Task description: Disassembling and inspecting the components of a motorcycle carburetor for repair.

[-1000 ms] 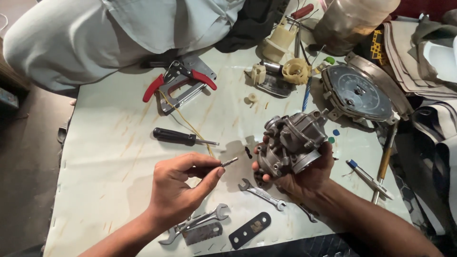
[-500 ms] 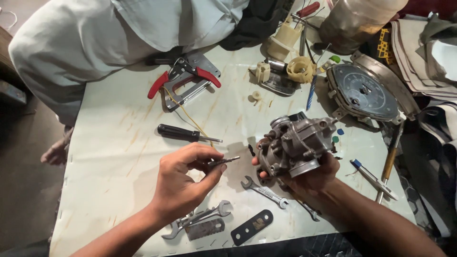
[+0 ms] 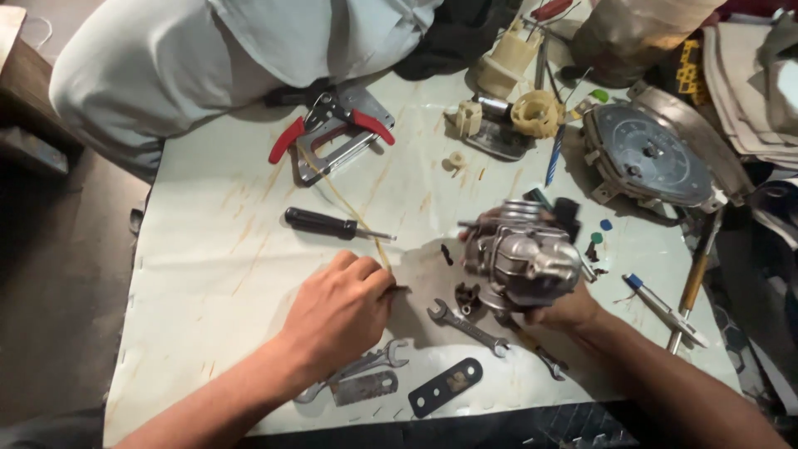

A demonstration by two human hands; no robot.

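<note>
Workbench seen from above, w/ a person's two bare hands at the near edge. Nearest the camera: a black slotted metal strip (image 3: pixel 445 387), a flat toothed metal piece (image 3: pixel 366 389) and a wrench (image 3: pixel 353 370) partly under the left forearm. Left hand (image 3: pixel 339 312) is curled, fingertips pinched on a small dark tool (image 3: pixel 401 289) whose tip just shows; what the tool is can't be told. Right hand (image 3: pixel 565 312) cups from below a silver engine part, prob. a carburettor (image 3: pixel 524 258), lifted off the table and blurred; fingers wrapped round its underside. Between the hands, a small open-end spanner (image 3: pixel 467 326) lies on the pale, rust-streaked table cover (image 3: pixel 199 274), just beside a small dark fitting (image 3: pixel 467 295). A blue-tipped pen (image 3: pixel 661 306) and a yellow-handled screwdriver (image 3: pixel 694 278) lie to the right. Mid-table: black-handled screwdriver (image 3: pixel 326 224), well apart from the left hand. Farther back: red-handled pliers (image 3: pixel 328 125) resting on a metal bracket (image 3: pixel 349 145), yellowish plastic parts (image 3: pixel 532 112), a round grey cover plate (image 3: pixel 648 158). At the far edge, another person in light-coloured clothing (image 3: pixel 208 58) leans at the table.
</note>
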